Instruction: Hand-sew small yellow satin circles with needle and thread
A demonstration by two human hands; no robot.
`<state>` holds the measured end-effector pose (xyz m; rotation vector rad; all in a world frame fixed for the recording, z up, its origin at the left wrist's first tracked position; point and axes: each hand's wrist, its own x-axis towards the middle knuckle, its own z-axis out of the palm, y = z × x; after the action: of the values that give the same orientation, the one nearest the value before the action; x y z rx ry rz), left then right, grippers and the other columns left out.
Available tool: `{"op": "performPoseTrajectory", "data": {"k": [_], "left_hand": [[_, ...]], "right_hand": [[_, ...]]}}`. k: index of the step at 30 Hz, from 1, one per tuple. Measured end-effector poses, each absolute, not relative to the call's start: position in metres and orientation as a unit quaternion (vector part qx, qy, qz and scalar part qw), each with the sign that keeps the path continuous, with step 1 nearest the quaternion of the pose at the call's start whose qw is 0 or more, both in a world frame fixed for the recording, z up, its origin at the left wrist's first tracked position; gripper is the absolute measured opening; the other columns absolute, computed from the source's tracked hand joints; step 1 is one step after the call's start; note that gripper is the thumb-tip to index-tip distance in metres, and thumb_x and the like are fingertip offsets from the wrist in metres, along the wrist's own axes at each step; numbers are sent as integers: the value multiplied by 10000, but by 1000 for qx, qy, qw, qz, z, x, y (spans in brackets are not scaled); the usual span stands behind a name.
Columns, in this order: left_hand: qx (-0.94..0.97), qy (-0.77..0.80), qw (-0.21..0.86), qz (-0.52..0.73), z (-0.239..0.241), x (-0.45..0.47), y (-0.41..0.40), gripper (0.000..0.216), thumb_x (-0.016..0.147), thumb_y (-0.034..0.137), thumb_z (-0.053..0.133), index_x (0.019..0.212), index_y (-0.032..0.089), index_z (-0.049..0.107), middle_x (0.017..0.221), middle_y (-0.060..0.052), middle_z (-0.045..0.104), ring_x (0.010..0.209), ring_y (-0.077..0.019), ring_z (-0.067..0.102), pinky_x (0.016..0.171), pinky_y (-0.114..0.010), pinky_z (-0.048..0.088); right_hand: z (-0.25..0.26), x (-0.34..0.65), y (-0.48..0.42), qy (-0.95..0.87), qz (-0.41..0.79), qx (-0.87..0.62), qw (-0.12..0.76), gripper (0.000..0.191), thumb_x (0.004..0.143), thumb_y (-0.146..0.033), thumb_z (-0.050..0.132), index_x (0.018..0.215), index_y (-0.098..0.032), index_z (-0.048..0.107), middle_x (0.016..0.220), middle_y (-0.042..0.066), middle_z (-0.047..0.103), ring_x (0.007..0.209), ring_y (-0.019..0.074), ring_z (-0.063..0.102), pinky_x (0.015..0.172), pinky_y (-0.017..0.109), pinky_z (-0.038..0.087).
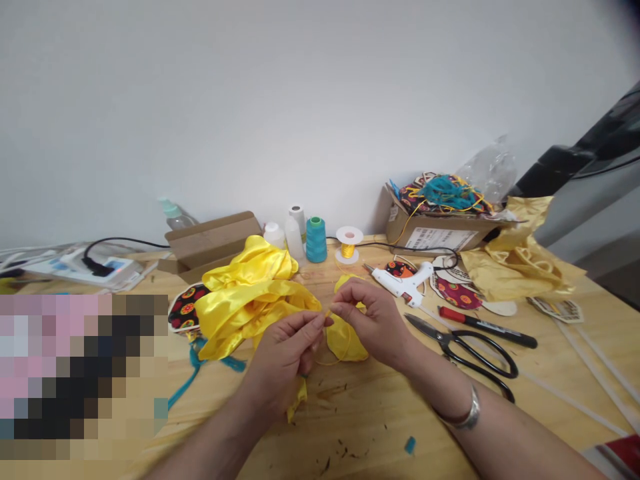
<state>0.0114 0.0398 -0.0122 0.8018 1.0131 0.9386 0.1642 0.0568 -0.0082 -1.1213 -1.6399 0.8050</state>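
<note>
My left hand [293, 350] is closed in a pinch, thumb against fingers, and faces my right hand [373, 323], which pinches as well. Between the fingertips runs a thin yellow cord [329, 313], and a loop of it hangs below them. Beside my left hand a shiny yellow satin cloth [257, 303] lies bunched up, with a yellow scrap showing under that hand. Behind the fingers of my right hand is a flat yellow fabric piece [346, 337], partly hidden. The cord's ends are too small to make out.
Scissors [445, 340], a black marker [490, 327] and a white glue gun [400, 283] lie to the right. Toward the wall stand a cord spool [349, 247], a teal thread cone [316, 241] and a filled cardboard box [440, 233]. An open carton [213, 237] sits left.
</note>
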Motion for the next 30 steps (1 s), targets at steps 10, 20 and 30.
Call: {"op": "performPoseTrajectory", "data": {"k": [10, 20, 30], "left_hand": [[397, 455, 673, 428, -16, 11, 40, 219, 738, 325, 667, 659, 122, 665, 500, 47, 472, 407, -24, 305, 392, -151, 223], [281, 396, 682, 547, -3, 0, 49, 176, 693, 267, 714, 717, 107, 643, 588, 36, 499, 433, -18, 305, 379, -123, 225], [234, 354, 680, 598, 21, -11, 48, 157, 679, 231, 712, 723, 102, 634, 545, 49, 472, 423, -15, 307, 373, -121, 234]], "right_hand": [[-10, 164, 60, -662, 331, -485, 466, 131, 774, -177, 580, 644, -171, 563, 638, -24, 562, 632, 112, 510, 615, 240, 400], [19, 163, 47, -854, 128, -478, 161, 74, 800, -162, 600, 793, -175, 673, 799, 60, 638, 803, 191, 546, 700, 312, 414], [-11, 138, 18, -912, -39, -406, -44, 74, 741, -100, 560, 787, -136, 606, 773, 101, 609, 765, 245, 508, 610, 362, 386]]}}
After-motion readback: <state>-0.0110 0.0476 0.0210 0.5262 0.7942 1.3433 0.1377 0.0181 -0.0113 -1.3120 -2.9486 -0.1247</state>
